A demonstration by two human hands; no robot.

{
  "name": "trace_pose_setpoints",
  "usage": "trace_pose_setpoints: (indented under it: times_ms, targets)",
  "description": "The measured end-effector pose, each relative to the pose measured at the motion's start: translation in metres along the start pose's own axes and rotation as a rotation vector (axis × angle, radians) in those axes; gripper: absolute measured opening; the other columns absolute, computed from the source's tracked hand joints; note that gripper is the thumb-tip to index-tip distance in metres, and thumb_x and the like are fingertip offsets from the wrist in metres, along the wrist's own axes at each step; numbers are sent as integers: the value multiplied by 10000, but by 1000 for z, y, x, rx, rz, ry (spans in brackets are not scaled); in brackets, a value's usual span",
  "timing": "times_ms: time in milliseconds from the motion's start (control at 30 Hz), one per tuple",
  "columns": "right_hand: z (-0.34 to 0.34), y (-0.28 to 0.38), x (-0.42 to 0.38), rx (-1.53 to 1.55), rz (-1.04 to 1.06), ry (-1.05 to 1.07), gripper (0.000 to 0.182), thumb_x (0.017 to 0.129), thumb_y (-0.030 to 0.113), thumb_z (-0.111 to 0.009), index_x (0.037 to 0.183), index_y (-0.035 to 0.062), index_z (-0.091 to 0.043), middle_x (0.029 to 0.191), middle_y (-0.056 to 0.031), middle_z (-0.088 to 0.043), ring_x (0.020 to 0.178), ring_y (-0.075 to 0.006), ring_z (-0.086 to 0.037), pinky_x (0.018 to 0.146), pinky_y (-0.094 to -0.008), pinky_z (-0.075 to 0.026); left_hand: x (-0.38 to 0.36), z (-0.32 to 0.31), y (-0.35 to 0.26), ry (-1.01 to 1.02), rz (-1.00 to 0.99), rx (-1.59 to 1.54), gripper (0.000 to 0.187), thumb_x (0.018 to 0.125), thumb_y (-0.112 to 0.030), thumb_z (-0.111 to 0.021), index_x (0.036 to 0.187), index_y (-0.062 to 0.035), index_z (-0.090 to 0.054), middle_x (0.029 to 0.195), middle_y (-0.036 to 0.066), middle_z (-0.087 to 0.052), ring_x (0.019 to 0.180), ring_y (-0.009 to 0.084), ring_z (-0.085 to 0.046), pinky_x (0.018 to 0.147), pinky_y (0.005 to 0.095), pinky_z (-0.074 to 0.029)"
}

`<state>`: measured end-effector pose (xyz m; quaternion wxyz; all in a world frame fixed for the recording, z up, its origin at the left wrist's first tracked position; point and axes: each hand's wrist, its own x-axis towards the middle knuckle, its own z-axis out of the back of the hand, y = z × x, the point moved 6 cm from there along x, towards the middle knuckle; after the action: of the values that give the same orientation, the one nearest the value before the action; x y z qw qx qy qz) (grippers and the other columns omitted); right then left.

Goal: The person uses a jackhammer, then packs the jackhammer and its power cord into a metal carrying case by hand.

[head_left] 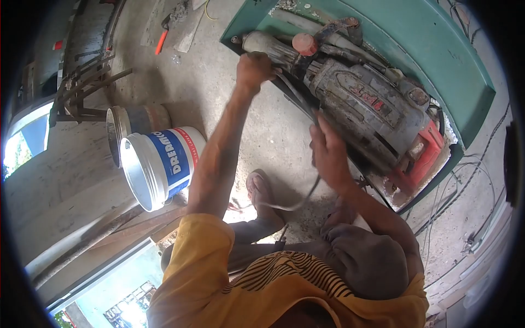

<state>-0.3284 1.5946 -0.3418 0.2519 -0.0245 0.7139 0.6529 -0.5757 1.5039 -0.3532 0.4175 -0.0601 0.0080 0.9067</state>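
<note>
A dusty grey and red power tool (372,104) lies on a green panel (437,49) on the concrete floor. A black cord (298,98) runs from its front end across to my right hand and then loops down past my sandalled foot (261,191). My left hand (254,70) is stretched out and closed on the cord beside the tool's pale front handle (268,46). Closer to me, my right hand (328,153) grips the same cord against the tool's side. A red cap (304,44) sits on top of the tool.
A white bucket (158,164) with a blue label lies on its side at the left, with a metal can (131,123) behind it. An orange-handled tool (159,42) lies at the top. Thin cables (465,180) trail along the floor at the right. Wooden planks (136,224) lie at the lower left.
</note>
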Motion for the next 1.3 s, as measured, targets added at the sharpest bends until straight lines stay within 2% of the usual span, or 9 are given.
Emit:
trace_pose_setpoints:
  times_ms: [133, 267, 367, 433, 533, 667, 833, 1033, 1300]
  targets:
    - [19, 33, 47, -139, 191, 37, 403, 993, 233, -499, 1322, 2, -526, 858, -234, -648, 770, -345, -645, 719, -396, -498, -60, 43, -59, -396, 126, -214, 310, 833, 6, -587, 1128, -78, -634, 1028, 177, -601, 940, 359, -583, 832, 412, -488]
    - [6, 20, 83, -250, 176, 86, 351, 984, 225, -490, 1227, -8, -590, 1034, -265, -648, 1022, -383, -615, 876, -414, -487, -73, 58, -83, -210, -3, -230, 426, 869, 50, -558, 1254, -126, -604, 1294, 173, -528, 1105, 357, -544, 892, 425, -475]
    - [-10, 31, 86, -310, 406, 183, 286, 986, 211, -483, 1087, -13, -629, 911, -217, -662, 876, -308, -663, 777, -375, -521, -65, 50, -86, -214, -96, -195, 413, 831, 57, -564, 1220, -77, -606, 1209, 157, -590, 1096, 326, -554, 926, 421, -471]
    - [-12, 10, 84, 192, -251, 296, 422, 971, 250, -554, 1326, 24, -531, 684, -53, -537, 580, -100, -519, 553, -278, -464, -57, 37, -78, -194, -223, -125, 381, 791, 69, -544, 1157, -15, -611, 1125, 138, -641, 1060, 295, -585, 949, 413, -474]
    - [-4, 6, 41, 285, -227, 295, 177, 977, 179, -508, 969, 24, -593, 730, -39, -564, 619, -120, -575, 587, -246, -482, -44, 13, -48, -57, -241, -28, 430, 804, 99, -483, 1173, -63, -632, 1186, 159, -621, 1113, 287, -570, 976, 385, -471]
    - [9, -43, -27, 368, -341, 262, 198, 978, 220, -515, 1029, 36, -566, 809, -33, -567, 686, -134, -583, 681, -292, -505, -20, 30, -38, -254, -504, -95, 333, 867, -30, -462, 1145, -77, -640, 1065, 195, -663, 962, 316, -652, 830, 374, -556]
    - [17, -64, -52, 336, -385, 260, 251, 992, 270, -471, 1046, 41, -561, 804, -36, -575, 735, -152, -600, 744, -323, -515, 20, -45, -11, 440, -71, 87, 181, 806, -118, -600, 929, -80, -727, 865, 201, -688, 896, 395, -666, 762, 481, -545]
    - [39, 2, -33, -576, 361, -127, 96, 872, 92, -620, 883, 25, -552, 658, -146, -576, 563, -342, -582, 524, -419, -472, 23, -55, -6, 426, 140, 152, 305, 821, -341, -643, 1015, -121, -724, 1004, 185, -691, 974, 362, -665, 828, 461, -534]
    - [28, 2, -13, -888, 923, -154, 131, 790, 104, -645, 784, 57, -523, 606, -43, -486, 526, -180, -552, 466, -309, -477, 20, -46, -5, 289, 190, 85, 188, 826, -225, -602, 865, -87, -724, 882, 172, -705, 881, 340, -690, 785, 436, -544]
